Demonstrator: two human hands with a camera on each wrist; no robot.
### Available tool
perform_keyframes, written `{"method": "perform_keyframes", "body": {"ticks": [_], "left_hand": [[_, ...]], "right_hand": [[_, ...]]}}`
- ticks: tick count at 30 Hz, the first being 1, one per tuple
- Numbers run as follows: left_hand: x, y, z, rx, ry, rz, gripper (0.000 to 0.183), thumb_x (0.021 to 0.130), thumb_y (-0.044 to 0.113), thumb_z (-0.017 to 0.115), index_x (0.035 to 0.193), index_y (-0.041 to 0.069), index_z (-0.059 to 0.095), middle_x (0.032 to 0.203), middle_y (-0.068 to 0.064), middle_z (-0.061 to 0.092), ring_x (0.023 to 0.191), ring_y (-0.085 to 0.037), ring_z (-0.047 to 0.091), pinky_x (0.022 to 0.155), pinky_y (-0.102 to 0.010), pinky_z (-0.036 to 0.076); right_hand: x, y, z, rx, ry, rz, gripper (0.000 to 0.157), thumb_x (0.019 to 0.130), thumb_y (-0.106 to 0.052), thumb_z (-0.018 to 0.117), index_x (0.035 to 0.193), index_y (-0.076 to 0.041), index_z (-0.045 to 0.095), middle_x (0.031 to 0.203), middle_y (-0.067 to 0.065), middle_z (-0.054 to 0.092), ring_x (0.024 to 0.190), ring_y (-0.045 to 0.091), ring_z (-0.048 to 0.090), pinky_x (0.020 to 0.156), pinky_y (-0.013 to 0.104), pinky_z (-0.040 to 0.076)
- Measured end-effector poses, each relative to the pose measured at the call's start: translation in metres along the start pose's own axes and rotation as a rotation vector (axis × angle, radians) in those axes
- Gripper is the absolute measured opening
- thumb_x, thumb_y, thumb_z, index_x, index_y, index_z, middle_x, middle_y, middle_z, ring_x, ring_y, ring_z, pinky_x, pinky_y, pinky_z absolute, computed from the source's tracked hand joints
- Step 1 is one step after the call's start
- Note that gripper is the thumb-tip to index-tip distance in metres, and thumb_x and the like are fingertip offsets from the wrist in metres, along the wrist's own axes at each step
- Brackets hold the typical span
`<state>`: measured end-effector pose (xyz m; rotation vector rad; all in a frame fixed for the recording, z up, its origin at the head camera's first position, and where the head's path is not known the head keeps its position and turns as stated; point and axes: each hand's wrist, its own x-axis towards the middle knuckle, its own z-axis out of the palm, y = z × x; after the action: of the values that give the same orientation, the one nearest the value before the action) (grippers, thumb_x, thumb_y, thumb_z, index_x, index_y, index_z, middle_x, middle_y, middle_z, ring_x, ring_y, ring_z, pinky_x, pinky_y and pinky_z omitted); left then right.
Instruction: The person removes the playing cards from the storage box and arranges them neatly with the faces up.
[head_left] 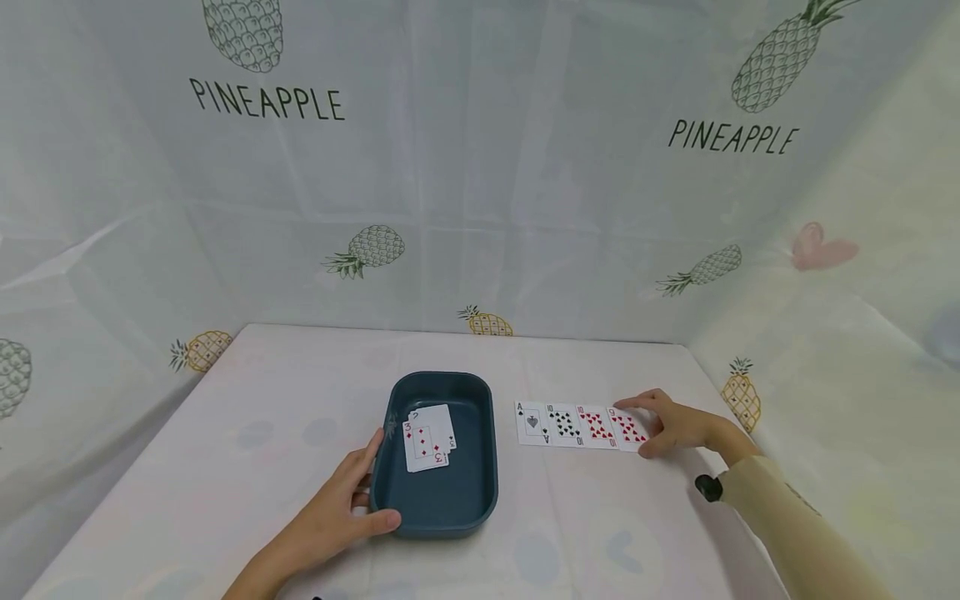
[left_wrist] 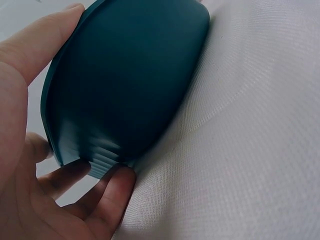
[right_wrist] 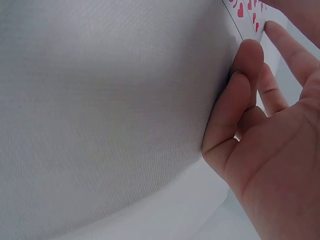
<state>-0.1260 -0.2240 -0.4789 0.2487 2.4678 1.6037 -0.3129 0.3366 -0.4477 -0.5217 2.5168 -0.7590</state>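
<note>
Your right hand [head_left: 678, 427] rests at the right end of a row of four face-up cards [head_left: 581, 425], thumb and fingers pinching the last one, a red hearts card [head_left: 628, 428] lying flat on the table [head_left: 247, 467] right of the tray. Your left hand [head_left: 341, 508] grips the near left corner of the dark teal tray [head_left: 438, 508], thumb on the rim and fingers curled under, with a few face-up cards [head_left: 427, 437] inside it, a three of diamonds on top
</note>
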Motion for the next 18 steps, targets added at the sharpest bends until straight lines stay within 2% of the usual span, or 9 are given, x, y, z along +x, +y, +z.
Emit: {"method": "perform_keyframes", "body": {"ticks": [9, 18], "left_hand": [[0.0004, -0.0005, 0.0, -0.004, -0.002, -0.011, 0.108, 0.094, 0.028, 0.084, 0.172, 0.034, 0.01, 0.156, -0.017, 0.036, 0.126, -0.025, 0.058, 0.092, -0.022, 0.055], [0.001, 0.0, -0.0004, 0.007, 0.002, -0.01, 0.109, 0.093, 0.029, 0.084, 0.173, 0.032, 0.01, 0.156, -0.017, 0.036, 0.127, -0.026, 0.058, 0.092, -0.021, 0.055]], "right_hand": [[-0.0005, 0.0005, -0.0005, 0.005, 0.003, 0.021, 0.086, 0.085, -0.017, 0.088, 0.16, -0.024, 0.049, 0.141, 0.015, 0.034, 0.098, 0.025, 0.05, 0.082, 0.041, 0.038], [0.0, 0.0011, 0.0003, 0.019, -0.007, 0.018, 0.086, 0.085, -0.015, 0.088, 0.16, -0.022, 0.048, 0.14, 0.015, 0.034, 0.096, 0.025, 0.051, 0.083, 0.041, 0.038]]}}
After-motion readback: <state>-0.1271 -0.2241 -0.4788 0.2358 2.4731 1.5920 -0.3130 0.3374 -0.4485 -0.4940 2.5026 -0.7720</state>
